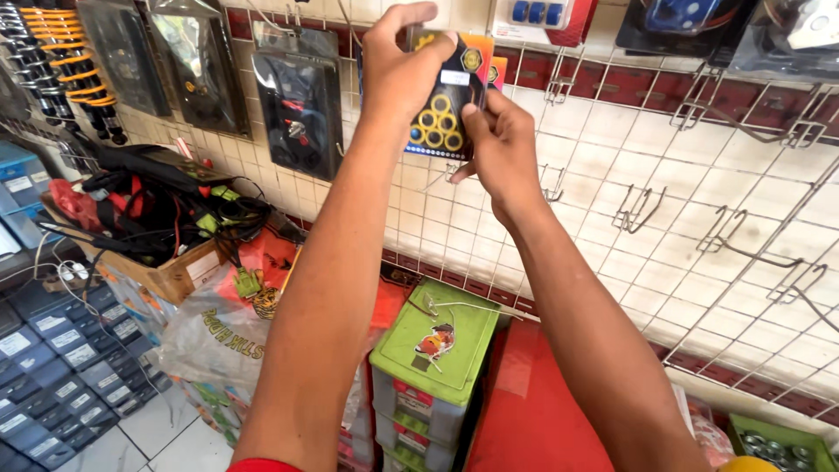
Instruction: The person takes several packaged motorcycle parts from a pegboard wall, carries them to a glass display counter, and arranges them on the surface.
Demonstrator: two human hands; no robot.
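Grip status: left hand [398,74] was closed around the top of a blister pack [444,105] of yellow rollers, thumb behind; right hand [496,144] pinched its lower right edge. The pack was raised against the wire display grid [699,175] on the tiled wall. A green drawer box [437,350] stood below.

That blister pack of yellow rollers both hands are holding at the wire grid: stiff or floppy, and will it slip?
The blister pack probably bends a little: it looks like a thin card. The left hand pinches its top and the right hand its lower edge. The glossy plastic may be slippery, and the rollers likely make it bottom-heavy.
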